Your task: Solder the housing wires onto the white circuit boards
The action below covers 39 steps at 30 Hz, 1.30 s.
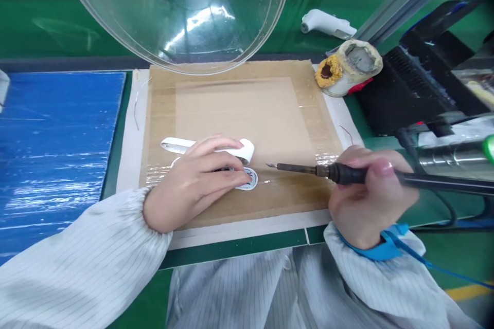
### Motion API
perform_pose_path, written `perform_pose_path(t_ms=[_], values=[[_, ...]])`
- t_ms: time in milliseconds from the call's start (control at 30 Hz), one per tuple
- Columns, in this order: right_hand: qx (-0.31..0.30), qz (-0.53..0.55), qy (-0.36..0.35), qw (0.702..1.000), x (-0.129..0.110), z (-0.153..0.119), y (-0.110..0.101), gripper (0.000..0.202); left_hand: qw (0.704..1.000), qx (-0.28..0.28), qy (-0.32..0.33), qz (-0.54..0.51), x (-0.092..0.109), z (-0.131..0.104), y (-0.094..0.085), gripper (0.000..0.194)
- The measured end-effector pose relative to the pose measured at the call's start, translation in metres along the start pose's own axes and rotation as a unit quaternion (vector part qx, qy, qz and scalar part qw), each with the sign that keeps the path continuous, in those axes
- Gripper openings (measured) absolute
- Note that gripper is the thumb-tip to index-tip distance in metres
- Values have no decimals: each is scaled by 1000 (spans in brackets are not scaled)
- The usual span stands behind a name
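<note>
My left hand (pixel 200 175) is closed over an opened white plastic housing in two parts, lying on a cardboard mat (pixel 239 108). Its smooth upper shell (pixel 247 150) shows beyond my fingers. The lower part (pixel 253 179), with small inner parts at its rounded end, sits under my fingertips. My palm and fingers hide the middle of both. In my right hand (pixel 370 200) is a soldering iron (pixel 301 168), gripped by its black handle. Its tip points left, a short way right of the housing and apart from it.
A clear round hood (pixel 247 56) hangs over the mat's back edge. At the back right stand a crusted pot (pixel 341 82) with a yellow flower, a white handheld device (pixel 328 24) and a black unit (pixel 401 92). A blue film-covered board (pixel 57 139) lies left. A blue wrist strap (pixel 382 249) circles my right wrist.
</note>
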State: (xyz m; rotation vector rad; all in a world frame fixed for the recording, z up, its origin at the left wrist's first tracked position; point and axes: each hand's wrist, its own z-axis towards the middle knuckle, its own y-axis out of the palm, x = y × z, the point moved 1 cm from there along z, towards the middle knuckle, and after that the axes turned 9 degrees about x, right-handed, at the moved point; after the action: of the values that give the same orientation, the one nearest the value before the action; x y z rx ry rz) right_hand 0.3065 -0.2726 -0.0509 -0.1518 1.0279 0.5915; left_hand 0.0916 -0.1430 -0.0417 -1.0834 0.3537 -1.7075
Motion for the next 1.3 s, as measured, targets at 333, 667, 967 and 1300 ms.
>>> perform_pose_path(t_ms=[333, 667, 967, 1300], values=[[1, -29, -23, 999, 4, -4, -2, 22, 997, 7, -78, 19, 1, -5, 6, 15], [-57, -22, -39, 997, 1, -15, -1, 21, 984, -8, -153, 88, 13, -2, 7, 11], [-95, -37, -64, 993, 3, -17, -2, 21, 978, -41, -188, 76, 15, 3, 5, 14], [-140, -79, -31, 986, -1, -18, -3, 14, 975, -55, -202, 74, 17, 8, 2, 14]])
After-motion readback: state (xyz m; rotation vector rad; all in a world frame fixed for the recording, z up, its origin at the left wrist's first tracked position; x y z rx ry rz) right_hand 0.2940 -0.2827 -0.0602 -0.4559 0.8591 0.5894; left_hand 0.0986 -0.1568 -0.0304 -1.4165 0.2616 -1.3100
